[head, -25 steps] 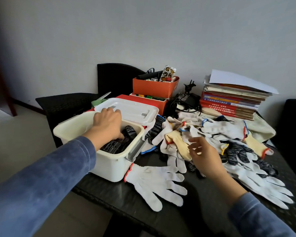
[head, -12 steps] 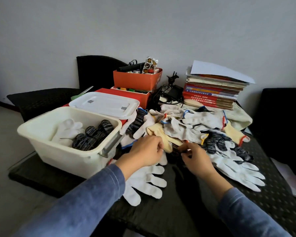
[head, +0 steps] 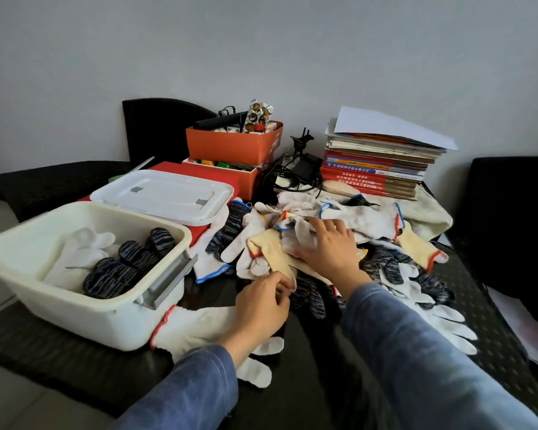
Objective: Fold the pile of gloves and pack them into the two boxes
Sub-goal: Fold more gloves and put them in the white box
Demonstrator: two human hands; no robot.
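Two hands work at the pile of gloves (head: 370,221) on the dark counter (head: 311,373). The left hand (head: 261,305) pinches the near end of a yellow glove (head: 271,249) between thumb and curled fingers. The right hand (head: 326,246) lies flat, fingers straight, pressing on the pile's middle. Left of the pile, the open box (head: 84,308) holds white and striped gloves (head: 121,268); the lidded box (head: 165,193) sits just behind it.

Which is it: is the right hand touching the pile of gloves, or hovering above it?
Touching. The head view shows the right hand flat on the pile of gloves, fingers spread, no gap beneath; the left hand pinches a yellow glove.
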